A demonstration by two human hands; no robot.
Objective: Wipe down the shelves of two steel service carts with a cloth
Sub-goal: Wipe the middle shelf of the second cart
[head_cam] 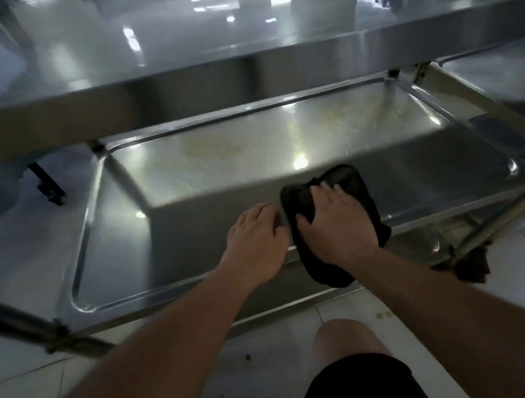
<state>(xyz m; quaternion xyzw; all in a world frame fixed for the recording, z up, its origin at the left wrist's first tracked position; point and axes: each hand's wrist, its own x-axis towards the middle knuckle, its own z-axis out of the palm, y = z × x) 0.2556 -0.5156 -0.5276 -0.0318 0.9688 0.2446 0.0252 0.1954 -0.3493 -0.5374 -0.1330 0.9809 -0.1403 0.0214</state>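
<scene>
Head view, looking down on a crouch before the lower shelf (193, 239) of a steel service cart. Right hand (336, 223) spread flat on a black cloth (350, 179), fingers straight and pressing it onto the shelf near the front edge, thumb out to the side; cloth bunched beyond the fingertips and trailing back under the wrist over the front rim. Left hand (255, 235) just beside it, touching the cloth's edge, fingers bent down onto the shelf; whether anything was pinched there could not be told. Beyond both hands, yellowish stains (212, 147) on the far part of the shelf, well apart from the cloth and apparently not yet wiped. Above the hands, the upper shelf (240, 70), blurred. Cloth judged soft, light and limp, likely to fold and slide under the palm on smooth steel, so best held with a flat palm over its middle and the loose tail gathered in. Shelf judged rigid and slick, with a raised rim to catch the cloth.
</scene>
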